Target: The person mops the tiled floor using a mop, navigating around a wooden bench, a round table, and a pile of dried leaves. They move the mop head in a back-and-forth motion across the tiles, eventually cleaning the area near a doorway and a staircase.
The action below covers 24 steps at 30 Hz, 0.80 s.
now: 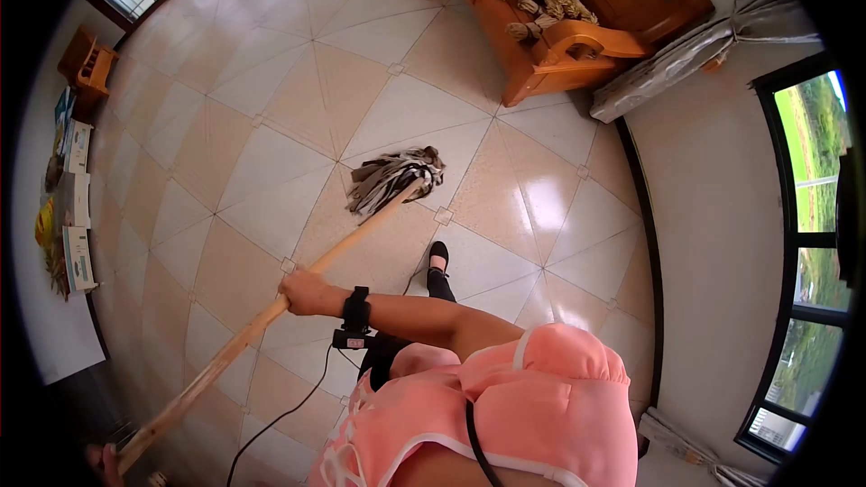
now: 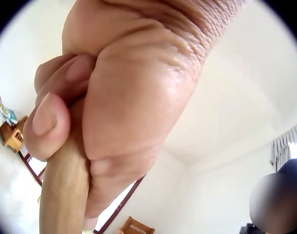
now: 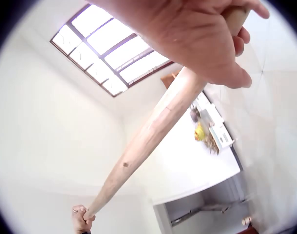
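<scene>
The wooden pole (image 1: 212, 365) of a mop slants from the lower left towards the middle of the head view. Its striped cloth head (image 1: 383, 182) lies on the tiled floor. My right hand (image 1: 311, 293) grips the pole partway along; the right wrist view shows this hand (image 3: 202, 44) round the pole (image 3: 151, 134). At the pole's upper end, my left hand (image 1: 106, 464) is curled round the wood, partly dark at the head view's edge. The left wrist view shows the left hand (image 2: 124, 102) close up, its fingers wrapped about the pole (image 2: 65, 190).
A wooden bench (image 1: 559, 72) holding dried bundles stands against the wall at the upper right. Along the left wall are white boxes (image 1: 78, 257) and a small wooden chair (image 1: 88, 63). One foot (image 1: 438, 257) is just below the mop head. A cable (image 1: 289, 410) trails near my body.
</scene>
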Each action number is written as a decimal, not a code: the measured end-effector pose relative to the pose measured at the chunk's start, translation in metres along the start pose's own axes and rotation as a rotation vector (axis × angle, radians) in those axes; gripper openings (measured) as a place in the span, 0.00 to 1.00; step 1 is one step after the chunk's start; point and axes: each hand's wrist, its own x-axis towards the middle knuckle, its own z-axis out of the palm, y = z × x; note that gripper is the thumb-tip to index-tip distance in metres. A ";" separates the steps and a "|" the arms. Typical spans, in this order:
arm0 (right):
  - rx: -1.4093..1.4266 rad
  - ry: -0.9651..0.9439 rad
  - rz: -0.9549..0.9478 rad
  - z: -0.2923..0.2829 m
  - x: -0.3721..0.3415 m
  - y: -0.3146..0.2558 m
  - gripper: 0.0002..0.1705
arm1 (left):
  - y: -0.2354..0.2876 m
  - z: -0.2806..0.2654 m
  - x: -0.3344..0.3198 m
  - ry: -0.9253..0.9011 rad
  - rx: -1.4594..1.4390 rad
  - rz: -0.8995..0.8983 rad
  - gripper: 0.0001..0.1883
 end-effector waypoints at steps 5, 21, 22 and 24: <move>-0.286 0.188 0.333 -0.094 -0.057 0.161 0.06 | 0.065 0.129 0.105 -0.055 -0.014 0.451 0.13; -0.414 0.142 0.683 -0.134 -0.196 0.297 0.07 | 0.245 0.215 0.096 -0.238 -0.174 0.760 0.08; -0.361 0.130 0.642 -0.099 -0.177 0.301 0.07 | 0.214 0.205 0.093 -0.250 -0.141 0.710 0.07; -0.318 0.072 0.589 -0.082 -0.147 0.222 0.08 | 0.150 0.183 0.081 -0.142 -0.112 0.641 0.09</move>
